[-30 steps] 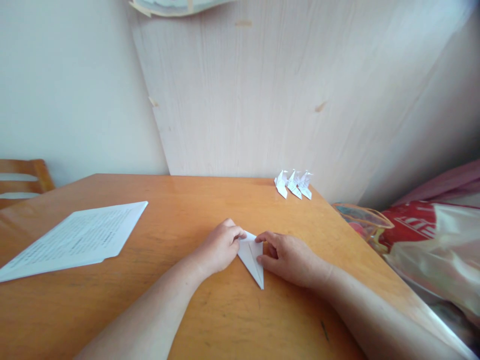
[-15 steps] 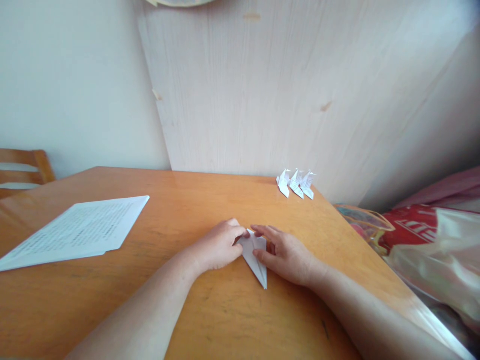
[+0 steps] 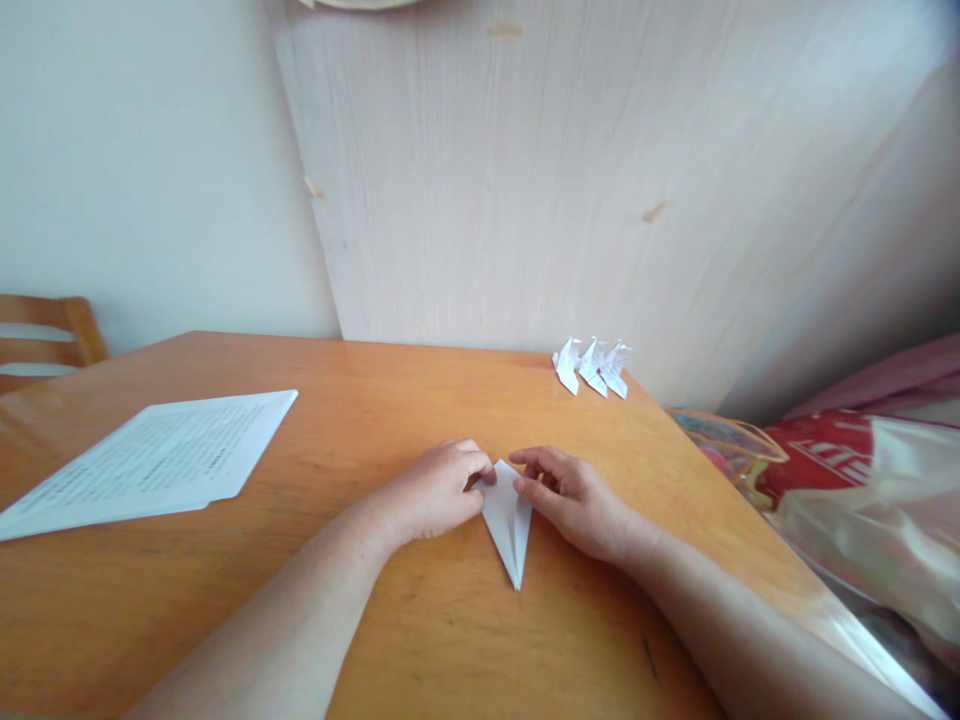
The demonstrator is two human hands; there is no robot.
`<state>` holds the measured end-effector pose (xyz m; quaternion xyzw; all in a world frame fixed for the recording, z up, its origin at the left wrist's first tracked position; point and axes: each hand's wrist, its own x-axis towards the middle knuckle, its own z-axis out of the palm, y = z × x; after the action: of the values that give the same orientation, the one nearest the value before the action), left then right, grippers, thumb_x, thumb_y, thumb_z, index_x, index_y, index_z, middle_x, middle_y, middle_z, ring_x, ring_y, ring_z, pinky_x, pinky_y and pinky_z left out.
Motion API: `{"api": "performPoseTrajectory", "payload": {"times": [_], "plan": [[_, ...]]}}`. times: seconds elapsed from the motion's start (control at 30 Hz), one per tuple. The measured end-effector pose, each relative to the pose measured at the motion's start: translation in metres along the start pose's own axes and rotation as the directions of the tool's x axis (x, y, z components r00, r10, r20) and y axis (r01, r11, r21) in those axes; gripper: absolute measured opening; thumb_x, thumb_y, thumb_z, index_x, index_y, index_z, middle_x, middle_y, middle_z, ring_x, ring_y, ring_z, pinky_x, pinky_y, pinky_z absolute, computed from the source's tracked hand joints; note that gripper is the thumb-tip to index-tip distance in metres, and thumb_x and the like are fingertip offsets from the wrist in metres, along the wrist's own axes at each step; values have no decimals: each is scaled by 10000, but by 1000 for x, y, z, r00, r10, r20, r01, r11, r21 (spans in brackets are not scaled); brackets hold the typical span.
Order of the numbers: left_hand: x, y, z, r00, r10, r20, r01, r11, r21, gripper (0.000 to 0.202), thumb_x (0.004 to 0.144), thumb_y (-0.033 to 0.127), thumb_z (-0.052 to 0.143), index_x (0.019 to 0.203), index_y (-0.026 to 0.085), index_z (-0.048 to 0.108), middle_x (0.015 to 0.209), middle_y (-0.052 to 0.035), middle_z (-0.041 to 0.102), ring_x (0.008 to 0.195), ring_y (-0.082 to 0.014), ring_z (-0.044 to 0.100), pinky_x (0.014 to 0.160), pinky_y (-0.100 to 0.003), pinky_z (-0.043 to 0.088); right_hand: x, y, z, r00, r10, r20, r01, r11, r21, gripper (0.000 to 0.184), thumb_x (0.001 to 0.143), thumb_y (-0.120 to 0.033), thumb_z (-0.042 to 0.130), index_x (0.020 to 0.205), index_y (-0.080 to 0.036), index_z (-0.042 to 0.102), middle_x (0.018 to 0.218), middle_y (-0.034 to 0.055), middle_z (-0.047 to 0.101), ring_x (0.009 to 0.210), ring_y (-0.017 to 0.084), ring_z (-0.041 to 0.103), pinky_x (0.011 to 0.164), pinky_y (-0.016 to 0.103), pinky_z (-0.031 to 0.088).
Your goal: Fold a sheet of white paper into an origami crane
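Observation:
A small folded paper (image 3: 507,525), white and kite-shaped, lies on the table between my hands with its long narrow point toward me. A crease or slit runs down its right half. My left hand (image 3: 442,492) has its thumb and curled forefinger closed on the paper's upper left edge. On the opposite side, my right hand (image 3: 574,502) pinches the upper right edge, thumb on top and fingers bent. The fingertips partly cover both side corners of the paper.
Three folded paper birds (image 3: 592,368) stand in a row at the table's (image 3: 420,620) far right corner. A stack of printed sheets (image 3: 172,450) lies to the left. A wooden chair (image 3: 52,335) is beyond it; bags (image 3: 847,460) are heaped past the right edge.
The folded paper has turned slightly, its lower point swinging left and toward me. My right thumb has moved up from the paper's middle to its upper right edge. My left hand stays nearly in place.

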<state>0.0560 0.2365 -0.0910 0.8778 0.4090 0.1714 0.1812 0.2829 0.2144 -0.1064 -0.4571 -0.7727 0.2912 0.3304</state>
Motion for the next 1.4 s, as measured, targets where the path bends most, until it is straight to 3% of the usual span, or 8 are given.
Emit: {"api": "performPoseTrajectory", "payload": {"times": [0.1,0.3,0.53,0.7,0.8,1.03,1.23,1.4], "plan": [[0,0,0,1000,-2,1,2,1000,1,212,795,129,545,926,225,681,978,-32,635,935,-195,603,796,-293,479,1,1,-2,999,38,-2,-38,999,-12,244,959,-376,533,1051,-206,681,842,19,668,743,162,597,646,281,438],[1,-2,2,1000,-16,-3,16,1000,-26,200,833,161,546,942,238,696,991,-26,643,928,-190,605,813,-296,474,0,1,-8,998,33,57,-17,964,-267,187,795,-158,595,935,-226,700,847,0,660,730,145,591,658,261,404],[1,1,-1,1000,-23,15,24,998,-62,175,923,291,523,880,228,681,956,-25,634,912,-185,586,804,-292,456,-4,-9,-14,991,16,133,36,925,-377,313,830,-179,572,1080,-278,733,862,7,653,735,144,591,678,257,388],[3,6,-5,990,-132,47,138,979,-148,420,982,540,417,838,193,605,871,-18,609,811,-171,570,702,-279,437,-3,-10,-14,989,18,147,39,924,-379,352,832,-169,568,1119,-292,730,876,13,658,738,149,593,676,259,386],[3,7,-9,986,-148,72,159,973,-170,491,992,586,346,831,184,578,854,-16,600,792,-171,561,691,-284,430,-3,-8,-15,989,18,147,40,924,-380,365,826,-161,572,1127,-295,731,881,16,660,735,155,592,667,263,387],[-2,7,-21,982,-111,151,129,984,-119,123,854,260,519,836,193,621,950,-18,621,886,-175,587,781,-277,453,-2,-6,-15,987,21,160,42,926,-376,358,843,-176,572,1145,-285,729,903,27,670,752,162,602,683,270,402],[-7,2,-22,979,-75,190,106,982,-157,324,757,134,506,1008,218,693,1111,-30,641,1017,-190,611,905,-297,469,-3,-12,-18,983,17,184,56,921,-386,303,873,-214,560,1117,-264,733,900,38,668,751,167,607,673,273,403],[-6,-4,-19,982,-11,186,40,987,-153,369,733,89,517,1022,216,708,1096,-34,648,997,-188,610,905,-299,472,-4,-8,-18,983,5,184,67,921,-383,368,849,-173,570,1173,-268,717,915,35,672,771,166,608,705,274,414]]}}
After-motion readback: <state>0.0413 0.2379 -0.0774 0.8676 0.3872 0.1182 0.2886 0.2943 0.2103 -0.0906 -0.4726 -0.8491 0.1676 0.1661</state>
